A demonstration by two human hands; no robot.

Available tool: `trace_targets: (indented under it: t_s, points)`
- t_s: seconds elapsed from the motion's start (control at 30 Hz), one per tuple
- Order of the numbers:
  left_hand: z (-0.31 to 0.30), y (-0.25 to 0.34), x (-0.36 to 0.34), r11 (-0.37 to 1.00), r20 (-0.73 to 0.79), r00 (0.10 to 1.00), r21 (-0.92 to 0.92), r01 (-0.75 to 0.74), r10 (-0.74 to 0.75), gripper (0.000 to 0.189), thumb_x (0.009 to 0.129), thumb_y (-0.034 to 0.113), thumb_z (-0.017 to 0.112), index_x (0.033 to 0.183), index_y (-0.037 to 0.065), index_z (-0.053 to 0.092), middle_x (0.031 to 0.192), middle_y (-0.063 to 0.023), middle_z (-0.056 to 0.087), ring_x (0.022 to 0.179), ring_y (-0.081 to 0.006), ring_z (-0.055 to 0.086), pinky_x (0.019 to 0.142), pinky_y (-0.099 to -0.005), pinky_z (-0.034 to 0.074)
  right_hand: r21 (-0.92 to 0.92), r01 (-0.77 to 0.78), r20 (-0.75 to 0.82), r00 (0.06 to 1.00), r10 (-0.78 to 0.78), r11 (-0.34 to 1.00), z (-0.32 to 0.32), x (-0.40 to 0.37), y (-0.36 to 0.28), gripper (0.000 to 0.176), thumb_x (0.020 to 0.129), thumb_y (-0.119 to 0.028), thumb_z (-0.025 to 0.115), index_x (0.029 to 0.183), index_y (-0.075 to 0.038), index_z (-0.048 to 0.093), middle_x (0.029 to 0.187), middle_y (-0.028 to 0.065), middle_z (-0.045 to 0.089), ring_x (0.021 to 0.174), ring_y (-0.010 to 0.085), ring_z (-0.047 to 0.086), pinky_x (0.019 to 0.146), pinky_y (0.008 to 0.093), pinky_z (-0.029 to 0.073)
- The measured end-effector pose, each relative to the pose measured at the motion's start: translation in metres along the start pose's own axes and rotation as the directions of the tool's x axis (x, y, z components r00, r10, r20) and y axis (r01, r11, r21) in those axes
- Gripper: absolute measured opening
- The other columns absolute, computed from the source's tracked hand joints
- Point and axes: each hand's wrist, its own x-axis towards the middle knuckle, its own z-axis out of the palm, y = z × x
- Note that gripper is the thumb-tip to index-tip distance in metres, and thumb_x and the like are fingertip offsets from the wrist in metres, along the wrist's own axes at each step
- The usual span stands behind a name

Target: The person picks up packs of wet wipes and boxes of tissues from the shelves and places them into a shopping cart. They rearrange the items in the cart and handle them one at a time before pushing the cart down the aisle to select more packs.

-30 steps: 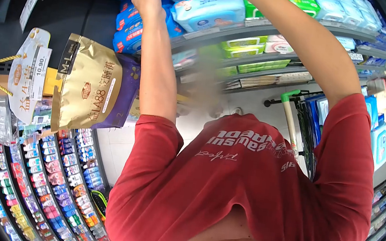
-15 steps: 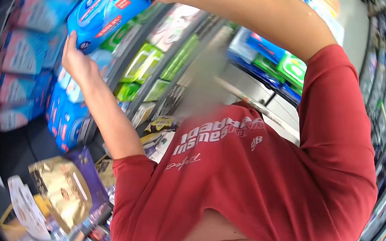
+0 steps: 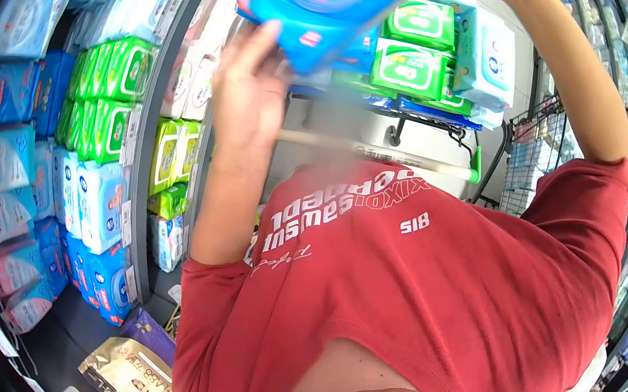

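Bright-blue oblong plastic pack is hanging far centre, left of boxy green-and-white plastic packs, probably needing level support, the left hand clamping its near-left edge, the right hand being out of view.

Brightly lit, edges bowed, corners black, centre smudged

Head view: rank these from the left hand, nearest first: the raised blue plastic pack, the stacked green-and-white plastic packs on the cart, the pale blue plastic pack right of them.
1. Raised blue plastic pack: against the left hand.
2. Stacked green-and-white plastic packs: on the cart, to the hand's right.
3. Pale blue plastic pack: also on the cart, farther right.
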Motion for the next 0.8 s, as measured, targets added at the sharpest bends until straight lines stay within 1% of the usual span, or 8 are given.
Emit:
trace_targets:
  t_s: [0.1,0.13,0.2,0.23,0.3,0.33,0.53,0.8]
  points:
    - [0.026,-0.029,-0.011,0.958,0.201,0.938,0.019,0.285,-0.283,0.029,0.089,0.010,0.063,0.116,0.003,0.056,0.112,-0.0104,0.061,0.104,-0.0244,0.059,0.091,-0.0440,0.050,0.001,-0.290,-0.002,0.957,0.290,0.957,-0.046,-0.022,0.012,0.045,0.084,-0.026,0.071,0.114,0.007,0.062,0.111,0.0103,0.066,0.095,0.0160,0.062,0.084,0.0301,0.048]
    - [0.040,-0.035,-0.018,0.928,0.152,0.915,0.070,0.367,-0.373,0.027,0.088,0.009,0.064,0.113,0.003,0.058,0.111,-0.0094,0.062,0.104,-0.0240,0.059,0.093,-0.0449,0.049,0.008,-0.291,-0.014,0.957,0.291,0.957,-0.056,-0.026,0.020,0.045,0.084,-0.026,0.071,0.114,0.007,0.062,0.111,0.0103,0.066,0.095,0.0160,0.062,0.084,0.0301,0.048]
    - [0.022,-0.071,-0.018,0.928,0.578,0.800,0.363,-0.076,-0.161,0.026,0.088,0.010,0.065,0.111,0.003,0.059,0.113,-0.0087,0.061,0.104,-0.0247,0.060,0.094,-0.0451,0.048,0.078,-0.392,0.080,0.919,0.386,0.917,-0.065,-0.032,0.039,0.051,0.082,-0.026,0.073,0.116,0.010,0.060,0.116,0.0133,0.064,0.103,0.0176,0.060,0.089,0.0303,0.047]
    - [0.032,-0.076,-0.022,0.927,0.582,0.797,0.366,-0.078,-0.162,0.026,0.088,0.010,0.065,0.111,0.003,0.059,0.113,-0.0087,0.061,0.104,-0.0247,0.060,0.094,-0.0451,0.048,0.080,-0.389,0.075,0.920,0.384,0.918,-0.066,-0.034,0.048,0.051,0.082,-0.026,0.073,0.116,0.010,0.060,0.116,0.0133,0.064,0.103,0.0176,0.060,0.089,0.0303,0.047]
    - [0.056,-0.084,-0.030,0.883,0.291,0.834,0.110,0.457,-0.468,0.050,0.081,0.019,0.075,0.119,-0.005,0.054,0.120,-0.0173,0.058,0.108,-0.0290,0.060,0.091,-0.0395,0.050,-0.031,-0.419,0.075,0.905,0.420,0.908,-0.065,-0.034,0.064,0.058,0.080,-0.031,0.074,0.120,0.009,0.058,0.119,0.0147,0.062,0.109,0.0205,0.058,0.093,0.0314,0.045]
    - [0.063,-0.083,-0.031,0.885,0.291,0.837,0.111,0.452,-0.464,0.050,0.081,0.019,0.075,0.119,-0.005,0.054,0.120,-0.0173,0.058,0.108,-0.0290,0.060,0.091,-0.0395,0.050,-0.233,-0.422,-0.036,0.904,0.426,0.876,-0.063,-0.035,0.066,0.065,0.078,-0.039,0.074,0.121,0.008,0.058,0.118,0.0160,0.062,0.111,0.0235,0.056,0.096,0.0335,0.043]
    - [0.072,-0.090,-0.017,0.714,0.063,0.812,0.519,0.470,-0.580,0.058,0.082,0.038,0.074,0.119,0.003,0.049,0.104,-0.0165,0.062,0.085,-0.0229,0.065,0.073,-0.0324,0.054,-0.356,-0.388,-0.097,0.920,0.379,0.850,-0.069,-0.029,0.093,0.069,0.076,-0.045,0.074,0.121,0.005,0.060,0.118,0.0174,0.063,0.110,0.0262,0.056,0.095,0.0355,0.043]
    - [0.056,-0.118,-0.009,0.748,0.069,0.883,0.564,0.349,-0.464,0.066,0.081,0.038,0.075,0.123,-0.001,0.043,0.092,-0.0166,0.065,0.077,-0.0195,0.066,0.067,-0.0287,0.053,-0.545,-0.339,-0.299,0.933,0.201,0.767,-0.051,-0.039,0.115,0.066,0.076,-0.050,0.073,0.115,0.003,0.063,0.115,0.0228,0.063,0.106,0.0319,0.061,0.092,0.0391,0.046]
